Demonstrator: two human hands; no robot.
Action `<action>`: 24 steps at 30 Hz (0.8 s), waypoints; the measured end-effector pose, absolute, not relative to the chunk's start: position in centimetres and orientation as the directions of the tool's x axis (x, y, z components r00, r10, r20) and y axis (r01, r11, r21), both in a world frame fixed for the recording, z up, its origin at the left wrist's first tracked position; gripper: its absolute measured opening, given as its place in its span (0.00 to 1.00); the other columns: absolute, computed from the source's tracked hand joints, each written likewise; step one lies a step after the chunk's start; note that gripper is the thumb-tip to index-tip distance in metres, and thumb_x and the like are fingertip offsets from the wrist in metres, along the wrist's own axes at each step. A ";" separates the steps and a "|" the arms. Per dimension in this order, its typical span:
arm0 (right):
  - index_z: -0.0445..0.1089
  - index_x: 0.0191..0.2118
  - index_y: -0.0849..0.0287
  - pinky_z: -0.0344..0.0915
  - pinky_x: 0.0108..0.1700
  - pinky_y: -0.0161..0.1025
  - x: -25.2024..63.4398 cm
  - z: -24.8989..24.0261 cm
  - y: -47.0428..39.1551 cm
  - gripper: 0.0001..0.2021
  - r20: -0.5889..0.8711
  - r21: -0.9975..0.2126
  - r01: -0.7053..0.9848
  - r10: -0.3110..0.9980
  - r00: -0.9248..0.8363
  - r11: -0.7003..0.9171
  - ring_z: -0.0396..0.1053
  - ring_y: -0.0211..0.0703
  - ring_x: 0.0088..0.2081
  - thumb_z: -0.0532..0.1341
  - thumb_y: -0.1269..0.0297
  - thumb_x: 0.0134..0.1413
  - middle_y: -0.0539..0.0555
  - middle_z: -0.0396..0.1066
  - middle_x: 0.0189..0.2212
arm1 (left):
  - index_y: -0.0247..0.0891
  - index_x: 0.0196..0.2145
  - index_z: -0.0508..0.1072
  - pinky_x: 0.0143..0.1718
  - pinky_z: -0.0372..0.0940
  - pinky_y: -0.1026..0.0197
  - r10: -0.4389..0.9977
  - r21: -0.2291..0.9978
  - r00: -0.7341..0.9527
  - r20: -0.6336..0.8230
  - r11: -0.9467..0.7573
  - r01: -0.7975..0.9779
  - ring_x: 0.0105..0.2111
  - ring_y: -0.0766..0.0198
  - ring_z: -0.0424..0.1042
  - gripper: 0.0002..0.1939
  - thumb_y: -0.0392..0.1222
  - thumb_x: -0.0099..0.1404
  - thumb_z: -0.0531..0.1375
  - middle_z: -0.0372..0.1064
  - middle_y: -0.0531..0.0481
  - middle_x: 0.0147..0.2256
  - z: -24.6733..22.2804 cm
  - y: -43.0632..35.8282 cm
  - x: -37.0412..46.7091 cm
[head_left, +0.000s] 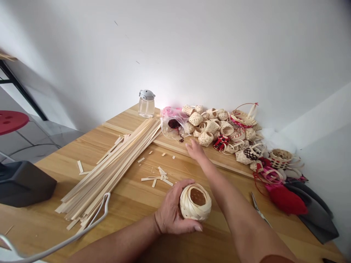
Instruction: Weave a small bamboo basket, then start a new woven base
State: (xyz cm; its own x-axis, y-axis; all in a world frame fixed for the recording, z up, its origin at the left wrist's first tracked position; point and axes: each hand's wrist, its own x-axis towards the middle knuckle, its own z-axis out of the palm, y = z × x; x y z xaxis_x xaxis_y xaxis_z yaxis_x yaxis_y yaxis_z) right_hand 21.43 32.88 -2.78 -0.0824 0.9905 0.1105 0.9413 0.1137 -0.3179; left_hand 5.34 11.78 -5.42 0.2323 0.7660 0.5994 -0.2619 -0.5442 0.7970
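Note:
A small round woven basket [195,202], its opening tilted up, rests in my left hand [175,210], with fingers behind it and the thumb along its lower front. My right hand [195,149] reaches forward over the table, fingers apart and nothing seen in them. Just beyond it lie a clear plastic bag [174,124] with dark red material inside and a pile of small woven baskets [211,127]. Left of my hands is a long bundle of flat pale strips [115,168]. Short strip offcuts [161,177] lie between the bundle and the held basket.
A lidded glass jar [146,104] stands at the table's back corner. Scissors [259,208] and a red cloth item [287,199] lie to the right. A white curved frame [82,230] and a dark angular object [26,182] are at left, near a red stool [12,120].

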 end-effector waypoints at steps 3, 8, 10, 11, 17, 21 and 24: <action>0.56 0.66 0.67 0.47 0.68 0.48 21.3 -3.0 35.8 0.29 0.099 -0.293 0.954 0.995 -0.033 0.061 0.48 0.53 0.69 0.54 0.55 0.66 0.66 0.51 0.68 | 0.41 0.61 0.59 0.50 0.66 0.46 0.785 0.812 0.224 0.578 -0.525 -0.256 0.45 0.46 0.72 0.53 0.64 0.44 0.71 0.69 0.39 0.47 -5.7 11.8 5.4; 0.64 0.59 0.58 0.61 0.59 0.60 20.2 -3.3 38.7 0.22 0.121 -0.259 0.964 0.989 0.089 -0.055 0.63 0.55 0.59 0.60 0.55 0.63 0.60 0.61 0.61 | 0.40 0.61 0.59 0.51 0.66 0.45 0.807 0.838 0.242 0.539 -0.483 -0.254 0.46 0.43 0.72 0.56 0.67 0.40 0.72 0.69 0.37 0.48 -6.3 12.0 5.6; 0.65 0.58 0.58 0.65 0.56 0.57 20.0 -3.1 39.3 0.20 0.118 -0.254 0.963 0.986 0.121 -0.088 0.66 0.53 0.56 0.60 0.56 0.64 0.59 0.64 0.59 | 0.40 0.61 0.59 0.51 0.66 0.45 0.812 0.843 0.241 0.531 -0.477 -0.250 0.47 0.43 0.71 0.58 0.67 0.38 0.72 0.69 0.37 0.48 -6.4 12.0 5.7; 0.65 0.58 0.58 0.65 0.56 0.57 20.1 -3.0 39.4 0.20 0.114 -0.254 0.962 0.985 0.128 -0.096 0.66 0.52 0.55 0.60 0.56 0.64 0.59 0.64 0.58 | 0.40 0.61 0.60 0.51 0.66 0.45 0.814 0.843 0.238 0.530 -0.477 -0.247 0.47 0.43 0.71 0.58 0.67 0.37 0.72 0.69 0.37 0.48 -6.5 12.1 5.7; 0.60 0.64 0.66 0.49 0.66 0.59 20.2 -3.6 36.9 0.28 0.088 -0.258 0.964 0.993 0.082 -0.057 0.51 0.62 0.67 0.54 0.51 0.66 0.71 0.53 0.66 | 0.40 0.60 0.60 0.50 0.67 0.45 0.813 0.837 0.214 0.542 -0.500 -0.220 0.46 0.43 0.72 0.60 0.70 0.34 0.72 0.70 0.37 0.47 -6.1 12.2 5.7; 0.56 0.66 0.70 0.48 0.66 0.59 17.3 -4.7 31.3 0.34 0.103 -0.285 0.956 0.994 -0.046 0.074 0.48 0.64 0.68 0.47 0.46 0.66 0.74 0.50 0.67 | 0.41 0.60 0.61 0.50 0.67 0.46 0.770 0.787 0.178 0.612 -0.574 -0.223 0.44 0.46 0.74 0.57 0.70 0.37 0.71 0.71 0.39 0.45 -5.2 12.1 5.5; 0.57 0.67 0.57 0.53 0.65 0.45 14.1 -4.7 28.4 0.31 0.157 -0.315 0.902 0.953 -0.257 0.295 0.54 0.50 0.67 0.48 0.44 0.66 0.59 0.57 0.66 | 0.41 0.59 0.61 0.48 0.69 0.49 0.747 0.756 0.142 0.650 -0.616 -0.220 0.41 0.50 0.75 0.54 0.69 0.40 0.71 0.72 0.41 0.43 -4.6 12.0 5.3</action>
